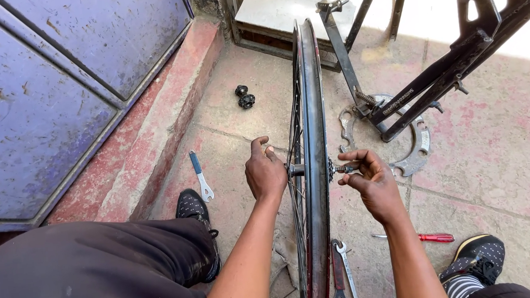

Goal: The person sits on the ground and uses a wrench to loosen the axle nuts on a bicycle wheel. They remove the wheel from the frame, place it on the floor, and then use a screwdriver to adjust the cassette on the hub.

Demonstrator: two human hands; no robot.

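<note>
Steady the upright dark-rimmed spoked bicycle wheel (pixel 312 134) with your left hand (pixel 265 173) curled at the hub; right hand (pixel 368 182) pinches the axle end (pixel 343 169) squarely.

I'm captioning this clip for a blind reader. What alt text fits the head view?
A person's left hand and right hand work at either end of the axle of an upright bicycle wheel. Spanners, a red screwdriver and a blue-handled wrench lie on the concrete floor.

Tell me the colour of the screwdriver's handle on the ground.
Red, seen in the head view: the screwdriver lies beside the right hand's forearm.
</note>
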